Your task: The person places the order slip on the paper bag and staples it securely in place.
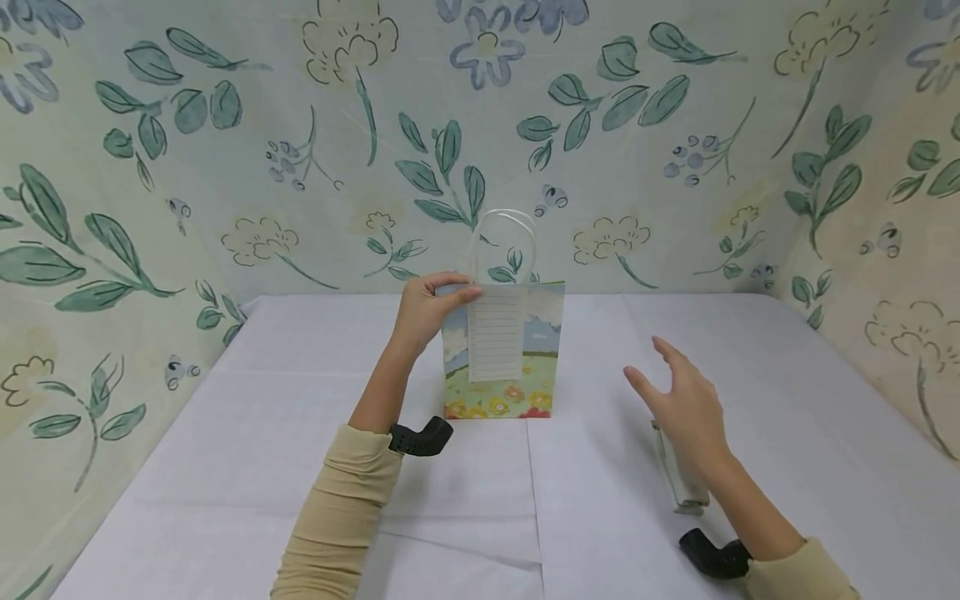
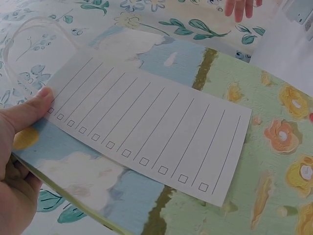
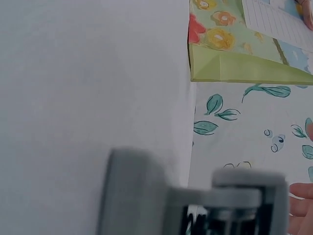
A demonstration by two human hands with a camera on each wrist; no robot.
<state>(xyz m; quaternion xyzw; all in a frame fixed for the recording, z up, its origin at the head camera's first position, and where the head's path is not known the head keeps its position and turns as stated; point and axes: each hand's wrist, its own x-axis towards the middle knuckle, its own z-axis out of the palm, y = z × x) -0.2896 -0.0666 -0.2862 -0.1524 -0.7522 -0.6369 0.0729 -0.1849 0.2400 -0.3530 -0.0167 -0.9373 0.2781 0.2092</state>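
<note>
A paper gift bag (image 1: pixel 540 358) with a painted sky and yellow flowers stands upright at the middle of the table, its white loop handle (image 1: pixel 516 214) raised. A lined checklist sheet (image 2: pixel 151 132) with small boxes lies flat against its front. My left hand (image 1: pixel 435 308) grips the bag's upper left edge, the thumb (image 2: pixel 36 108) pressing the top of the sheet and the other fingers behind. Thumb and fingers spread apart, my right hand (image 1: pixel 686 412) is to the right of the bag. Partly hidden beneath it is a pale stapler (image 1: pixel 681 479), which looms blurred low in the right wrist view.
A white cloth (image 1: pixel 247 475) with fold creases covers the table. Behind and at the sides hangs a leaf-and-flower patterned curtain (image 1: pixel 300 233), close behind the bag. Each wrist carries a black camera mount (image 1: pixel 423 437).
</note>
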